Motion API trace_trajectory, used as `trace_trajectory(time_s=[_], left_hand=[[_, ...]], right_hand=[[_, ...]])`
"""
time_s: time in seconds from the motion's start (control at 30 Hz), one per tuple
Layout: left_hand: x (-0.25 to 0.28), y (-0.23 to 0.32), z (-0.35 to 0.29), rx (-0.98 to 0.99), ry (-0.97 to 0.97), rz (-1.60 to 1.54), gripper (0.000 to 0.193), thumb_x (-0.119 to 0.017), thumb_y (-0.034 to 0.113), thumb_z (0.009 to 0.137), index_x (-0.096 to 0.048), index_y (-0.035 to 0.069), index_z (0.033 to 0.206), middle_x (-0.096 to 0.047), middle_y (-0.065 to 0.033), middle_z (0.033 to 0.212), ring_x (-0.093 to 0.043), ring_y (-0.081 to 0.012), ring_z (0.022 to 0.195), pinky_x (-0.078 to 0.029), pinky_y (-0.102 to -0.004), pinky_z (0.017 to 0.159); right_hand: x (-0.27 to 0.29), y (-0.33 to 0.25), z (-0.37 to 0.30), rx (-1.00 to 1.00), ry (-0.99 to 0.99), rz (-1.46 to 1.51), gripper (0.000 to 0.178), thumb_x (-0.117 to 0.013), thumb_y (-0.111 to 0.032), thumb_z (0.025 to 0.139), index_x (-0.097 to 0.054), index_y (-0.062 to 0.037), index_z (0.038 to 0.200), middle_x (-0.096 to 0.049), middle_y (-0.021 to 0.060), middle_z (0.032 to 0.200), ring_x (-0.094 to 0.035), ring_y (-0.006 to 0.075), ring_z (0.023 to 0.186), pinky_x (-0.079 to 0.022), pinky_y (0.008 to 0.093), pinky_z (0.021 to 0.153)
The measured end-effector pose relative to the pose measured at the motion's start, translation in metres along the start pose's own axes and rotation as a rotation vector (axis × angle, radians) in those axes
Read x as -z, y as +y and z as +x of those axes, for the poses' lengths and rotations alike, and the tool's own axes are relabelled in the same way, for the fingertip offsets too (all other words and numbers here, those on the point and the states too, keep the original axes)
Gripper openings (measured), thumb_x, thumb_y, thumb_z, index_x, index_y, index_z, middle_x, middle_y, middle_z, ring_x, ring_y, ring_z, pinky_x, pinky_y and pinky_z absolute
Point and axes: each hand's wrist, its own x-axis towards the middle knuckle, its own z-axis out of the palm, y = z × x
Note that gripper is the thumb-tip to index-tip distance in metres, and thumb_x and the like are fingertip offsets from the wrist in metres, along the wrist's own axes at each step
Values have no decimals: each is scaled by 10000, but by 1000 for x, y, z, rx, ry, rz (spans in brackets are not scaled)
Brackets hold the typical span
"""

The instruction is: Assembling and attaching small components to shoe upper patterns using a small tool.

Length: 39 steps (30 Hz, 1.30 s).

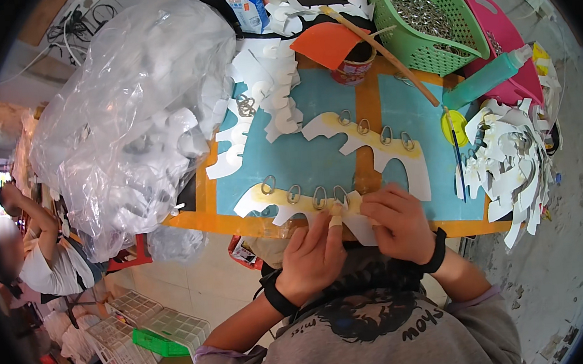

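Observation:
My left hand (311,259) has its fingers together at the lower edge of a white scalloped cutout (282,198), just below an oval metal ring (340,194); a pale cover sits on one fingertip. My right hand (399,225) pinches the right end of the same cutout, its fingertips partly hidden. Several oval metal rings stand along the cutout's yellow-smeared upper strip. Beyond it lies a second white cutout (410,162), also yellow-smeared and set with rings. Both rest on the blue tabletop (272,159) edged with brown tape.
A large clear plastic bag (129,126) bulges at the left. White cutouts (266,81) lie behind, with more piled (512,158) at right. A green basket (429,20) of metal rings, a pink basket (523,75), a teal bottle (489,77), a wooden stick (391,58) and a brush (457,162) stand or lie around.

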Motion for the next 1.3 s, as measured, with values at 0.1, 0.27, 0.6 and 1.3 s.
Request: trace_trajectory(time_s=[0.1, 0.27, 0.6, 1.3], left_hand=[[0, -4, 4, -31, -8, -3, 453, -609, 71, 700, -512, -68, 1120, -624, -177, 1035, -557, -298, 1064, -408, -391, 829], [1, -6, 0, -37, 27, 116, 393, -598, 145, 707, -562, -1, 1071, -640, -127, 1018, -543, -229, 1101, -398, -310, 786], [1, -9, -2, -76, 1, 160, 389, -559, 155, 710, -564, 9, 1070, -633, -114, 1013, -543, -210, 1066, -341, -323, 852], [4, -11, 1, -24, 10, 73, 390, -575, 121, 699, -553, -17, 1063, -633, -111, 1013, -562, -216, 1017, -350, -354, 842]], right_hand=[[-6, -19, 20, -81, 44, -97, 320, -595, 7, 672, -642, -60, 981, -540, 116, 1062, -562, 297, 906, -510, 355, 683], [-6, -11, 27, -120, 5, -105, 293, -582, 12, 678, -634, -21, 965, -512, 129, 1038, -555, 305, 898, -508, 370, 670], [-1, -2, 28, -93, 21, 67, 273, -609, 24, 657, -604, 5, 930, -528, 119, 985, -555, 287, 861, -500, 363, 698], [-4, -6, 25, 24, -35, -93, 316, -637, 2, 670, -597, -7, 983, -528, 110, 1051, -542, 270, 898, -505, 311, 708]])
